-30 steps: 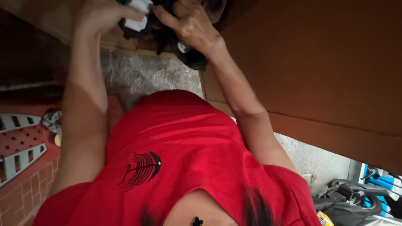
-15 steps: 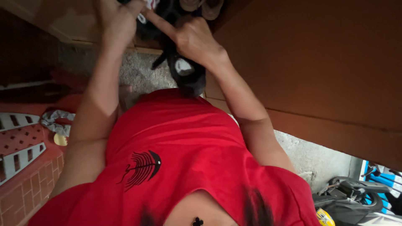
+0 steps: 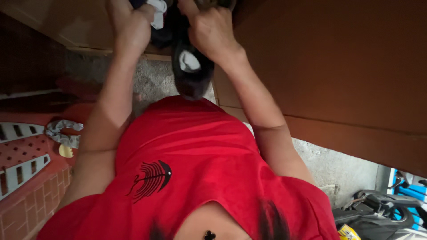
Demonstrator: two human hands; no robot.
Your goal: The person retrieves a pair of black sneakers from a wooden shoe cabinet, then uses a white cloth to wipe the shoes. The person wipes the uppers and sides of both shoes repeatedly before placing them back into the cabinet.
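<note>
Right hand: our grip closed on a black shoe, long axis hanging toward us.
Left hand: clutching white cloth (just beside the shoe).

Rough grey concrete floor bordered by a raised red brick ledge.

The concrete is seen between a wooden panel and the ledge at the left. On the ledge, a crumpled grey cloth is laid beside a small yellow object; white slotted pieces are set against it.
</note>
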